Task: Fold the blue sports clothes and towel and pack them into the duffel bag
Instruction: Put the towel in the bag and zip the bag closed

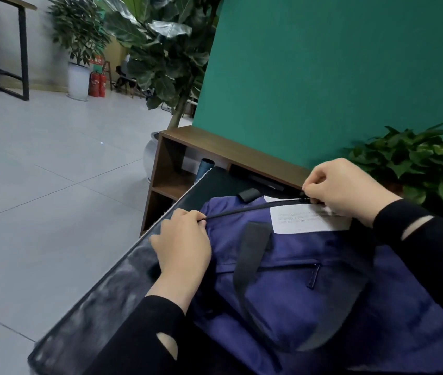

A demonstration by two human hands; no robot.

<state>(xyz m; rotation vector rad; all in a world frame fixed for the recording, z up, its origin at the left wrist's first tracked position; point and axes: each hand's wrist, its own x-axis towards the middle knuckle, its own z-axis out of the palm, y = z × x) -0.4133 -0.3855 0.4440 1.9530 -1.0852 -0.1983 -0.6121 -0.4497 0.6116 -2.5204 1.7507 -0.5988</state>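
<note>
Duffel bag (pixel 309 288) lies at the tabletop's (pixel 101 299) left edge. Left hand (pixel 185 239), knuckles up, pinches the zipper's (pixel 242 211) end. Right hand (pixel 350 190), curled, grips the zipper pull (pixel 302 199).

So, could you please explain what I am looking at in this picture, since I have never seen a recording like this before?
There is no machine here: a person wears a camera on the head, so the single picture looks forward and down at their own two bare hands in black sleeves. A blue duffel bag lies on a dark table. The left hand pinches the near end of the bag's top zipper, and the right hand is closed at the zipper pull at the far end. A white label lies on the bag. Behind stand a wooden shelf, a green wall and plants. No clothes or towel are visible.
</note>
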